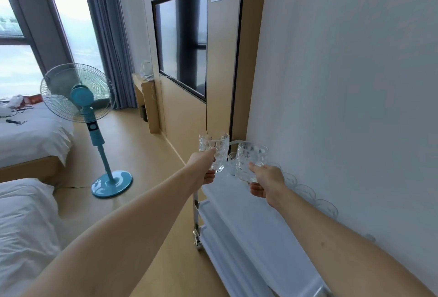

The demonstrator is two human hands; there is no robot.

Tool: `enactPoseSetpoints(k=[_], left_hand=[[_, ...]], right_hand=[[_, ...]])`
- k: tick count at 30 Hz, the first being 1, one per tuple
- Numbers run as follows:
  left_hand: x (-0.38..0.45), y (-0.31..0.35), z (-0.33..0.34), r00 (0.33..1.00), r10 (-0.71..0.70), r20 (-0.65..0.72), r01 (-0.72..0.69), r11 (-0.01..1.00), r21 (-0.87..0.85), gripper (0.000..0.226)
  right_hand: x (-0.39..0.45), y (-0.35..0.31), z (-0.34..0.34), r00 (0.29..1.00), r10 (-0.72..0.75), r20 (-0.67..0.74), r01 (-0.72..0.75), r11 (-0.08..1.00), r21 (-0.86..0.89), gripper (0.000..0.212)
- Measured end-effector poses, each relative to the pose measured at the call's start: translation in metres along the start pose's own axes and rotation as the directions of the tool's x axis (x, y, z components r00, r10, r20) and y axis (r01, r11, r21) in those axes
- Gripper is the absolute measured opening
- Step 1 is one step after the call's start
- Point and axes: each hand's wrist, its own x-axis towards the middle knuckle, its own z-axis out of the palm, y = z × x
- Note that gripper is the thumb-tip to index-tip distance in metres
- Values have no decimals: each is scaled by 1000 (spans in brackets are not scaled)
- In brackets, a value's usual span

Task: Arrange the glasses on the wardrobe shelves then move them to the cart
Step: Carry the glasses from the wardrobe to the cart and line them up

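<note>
So, glasses in hand: I hold one patterned clear glass in my left hand (205, 166), its body (214, 151) upright above the near-left edge of the cart top, and a second glass (251, 163) in my right hand (267, 179), tipped a little toward me
Fingers: on both hands they are curled round a glass, thumb on the near side, the other fingers (209, 174) wrapping underneath; neither is let go
Where the glasses sit: both are raised over the far end of the white cart (239, 204), not yet resting on it as far as I can tell
Glasses already on the cart: a row of clear glasses (305, 193) stands along the wall side of the top shelf, running back toward me; their exact count is hard to read through the glare
Task so far: I judge the wardrobe stage over and the move to the cart well under way, since several glasses are already lined up there
Still to do: set these two down beside the row; whether more wait on the wardrobe shelves I cannot tell, as those shelves are out of view
Cart: chrome frame (196, 211), lower shelf visible below, standing against the white wall (343, 83)
Room beyond: a blue standing fan (80, 107), two beds with white sheets, a wall-mounted screen (182, 43)
</note>
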Motion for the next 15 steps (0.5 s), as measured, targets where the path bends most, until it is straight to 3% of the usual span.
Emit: enactPoseSetpoints(k=[9,15], left_hand=[[112,32,30,999,-22,24,22,1000,15,40],[167,29,39,995,-81,54,80,997,17,40]], right_hand=[[110,-23,22,999,18,-29,-19,999,-34,29],[155,-16,34,993,83,-89,-85,996,-23,35]])
